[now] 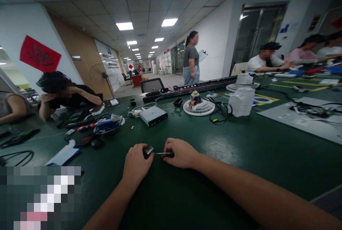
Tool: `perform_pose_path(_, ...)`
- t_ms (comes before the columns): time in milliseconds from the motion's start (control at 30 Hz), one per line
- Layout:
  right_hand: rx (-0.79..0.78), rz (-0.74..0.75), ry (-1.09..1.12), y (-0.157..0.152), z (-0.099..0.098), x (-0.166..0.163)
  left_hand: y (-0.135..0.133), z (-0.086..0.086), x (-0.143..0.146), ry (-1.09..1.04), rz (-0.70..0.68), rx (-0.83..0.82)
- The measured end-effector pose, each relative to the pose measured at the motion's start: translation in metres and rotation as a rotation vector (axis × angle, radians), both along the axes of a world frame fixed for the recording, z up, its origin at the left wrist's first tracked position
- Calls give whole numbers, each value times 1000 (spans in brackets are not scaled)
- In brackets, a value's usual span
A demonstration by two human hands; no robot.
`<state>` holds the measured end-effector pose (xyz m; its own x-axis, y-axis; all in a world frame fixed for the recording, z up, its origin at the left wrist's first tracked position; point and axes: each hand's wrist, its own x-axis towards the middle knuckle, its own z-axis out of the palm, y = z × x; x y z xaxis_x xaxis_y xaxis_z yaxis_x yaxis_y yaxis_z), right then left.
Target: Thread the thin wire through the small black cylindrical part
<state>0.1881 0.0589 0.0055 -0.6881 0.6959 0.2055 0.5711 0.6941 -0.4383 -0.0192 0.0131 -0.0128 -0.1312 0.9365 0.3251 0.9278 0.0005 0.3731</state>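
Over the green tabletop [171,191], my left hand [136,164] is closed around a small dark cylindrical part [149,150] with a shiny metal face. My right hand [183,154] grips the dark handle of a screwdriver [159,153], its fingers wrapped around it. The thin metal shaft points left toward the part. Whether the tip touches the part is hidden by my left thumb. Beyond my hands lies a silver optical disc drive [153,115], flat on the table.
A white fan grille with a motor [197,106], a white plastic housing [241,102] and a black cable [221,112] lie at the back. Tools and a blue cloth [108,124] are on the left. A grey panel [317,123] lies right. People sit along the table; one person stands behind.
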Motion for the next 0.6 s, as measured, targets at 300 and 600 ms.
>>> perform_pose_path(300, 33, 36, -8, 3, -3, -2, -2, 5, 3, -30, -50, -15)
perform_pose_path(600, -319, -106, 346, 10, -4, 0, -6, 10, 9, -93, -244, -19)
